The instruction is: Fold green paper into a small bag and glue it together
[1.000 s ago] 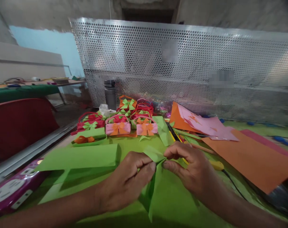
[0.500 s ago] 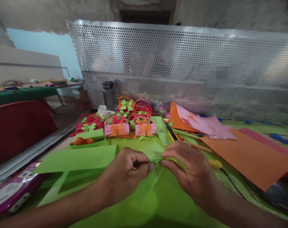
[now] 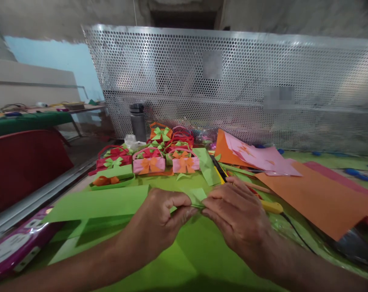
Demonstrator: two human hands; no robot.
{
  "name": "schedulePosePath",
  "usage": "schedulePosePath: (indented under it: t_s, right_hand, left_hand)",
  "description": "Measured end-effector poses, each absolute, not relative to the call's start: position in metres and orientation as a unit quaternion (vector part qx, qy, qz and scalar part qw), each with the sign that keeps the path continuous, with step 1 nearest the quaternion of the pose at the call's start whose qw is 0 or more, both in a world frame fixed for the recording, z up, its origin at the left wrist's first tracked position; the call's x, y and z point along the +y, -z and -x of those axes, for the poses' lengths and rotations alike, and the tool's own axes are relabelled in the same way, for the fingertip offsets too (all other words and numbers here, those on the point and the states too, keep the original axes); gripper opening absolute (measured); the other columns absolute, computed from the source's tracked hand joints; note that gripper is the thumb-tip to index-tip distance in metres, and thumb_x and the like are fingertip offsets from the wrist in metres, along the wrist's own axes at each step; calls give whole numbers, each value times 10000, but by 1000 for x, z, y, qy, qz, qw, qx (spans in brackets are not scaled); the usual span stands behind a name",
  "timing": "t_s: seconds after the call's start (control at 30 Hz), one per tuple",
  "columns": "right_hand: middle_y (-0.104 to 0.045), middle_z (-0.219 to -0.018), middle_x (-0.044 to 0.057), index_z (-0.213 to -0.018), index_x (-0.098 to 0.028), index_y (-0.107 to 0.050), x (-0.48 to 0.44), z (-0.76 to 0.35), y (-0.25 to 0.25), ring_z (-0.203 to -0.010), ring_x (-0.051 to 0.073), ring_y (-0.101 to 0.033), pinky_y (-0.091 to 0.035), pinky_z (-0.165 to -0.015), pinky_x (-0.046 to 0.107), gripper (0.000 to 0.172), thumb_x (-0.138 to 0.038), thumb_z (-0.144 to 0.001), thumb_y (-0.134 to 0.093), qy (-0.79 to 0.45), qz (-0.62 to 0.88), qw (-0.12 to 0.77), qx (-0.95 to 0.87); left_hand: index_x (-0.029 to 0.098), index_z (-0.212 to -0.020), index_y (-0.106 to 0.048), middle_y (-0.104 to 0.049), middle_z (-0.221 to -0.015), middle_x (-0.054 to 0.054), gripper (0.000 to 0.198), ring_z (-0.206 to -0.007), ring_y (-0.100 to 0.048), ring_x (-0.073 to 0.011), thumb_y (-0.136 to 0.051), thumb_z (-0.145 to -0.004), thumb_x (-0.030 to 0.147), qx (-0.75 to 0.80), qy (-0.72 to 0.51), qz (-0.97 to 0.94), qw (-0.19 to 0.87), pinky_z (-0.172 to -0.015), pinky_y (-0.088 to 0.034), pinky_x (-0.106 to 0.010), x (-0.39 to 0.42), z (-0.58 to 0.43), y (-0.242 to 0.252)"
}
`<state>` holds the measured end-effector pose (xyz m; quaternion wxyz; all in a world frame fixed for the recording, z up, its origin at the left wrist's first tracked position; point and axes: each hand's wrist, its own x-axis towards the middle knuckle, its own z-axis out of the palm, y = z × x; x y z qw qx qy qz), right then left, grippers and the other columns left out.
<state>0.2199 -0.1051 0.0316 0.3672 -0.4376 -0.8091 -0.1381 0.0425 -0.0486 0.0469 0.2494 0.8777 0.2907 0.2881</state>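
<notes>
My left hand point(image 3: 158, 221) and my right hand point(image 3: 237, 217) meet at the middle of the table, both pinching a small folded piece of green paper point(image 3: 197, 196). Their fingertips press its edges together just above a large green sheet point(image 3: 190, 259) that lies under my wrists. A long folded green strip point(image 3: 99, 201) lies to the left of my left hand. Beyond my hands stand several small paper baskets with bows point(image 3: 150, 162), pink, red and orange.
Orange paper point(image 3: 317, 198) and pink paper point(image 3: 263, 158) lie at the right, over a yellow-handled tool point(image 3: 272, 207) with a black cord. A grey bottle point(image 3: 138, 121) stands before a perforated metal screen point(image 3: 232, 81). A purple packet point(image 3: 16, 243) lies at the left edge, a red chair point(image 3: 22, 162) beyond.
The green piece has been folded smaller and flatter between my fingers. Both hands have closed in on it and my right hand has turned flatter over it.
</notes>
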Motion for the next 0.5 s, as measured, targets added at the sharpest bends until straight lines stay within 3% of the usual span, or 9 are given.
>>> schedulePosePath:
  t_s: [0.2, 0.5]
  right_hand:
    - [-610, -748, 23, -833, -151, -635, -106, -218, -33, -689, 155, -510, -332, -857, 434, 112, -133, -848, -525, 129, 442, 360, -811]
    - [-561, -715, 16, -785, -161, -605, -106, -219, -30, -670, 157, -479, -346, -771, 383, 212, -86, -861, -422, 165, 447, 315, -821]
  left_hand:
    - [164, -566, -542, -449, -463, 77, 183, -426, -377, -58, -560, -745, 128, 273, -350, -874, 200, -446, -286, -172, -49, -44, -49]
    - [175, -583, -579, -569, -530, 42, 162, -483, -493, -89, -567, -741, 140, 270, -351, -885, 144, -494, -350, -199, -48, -46, -48]
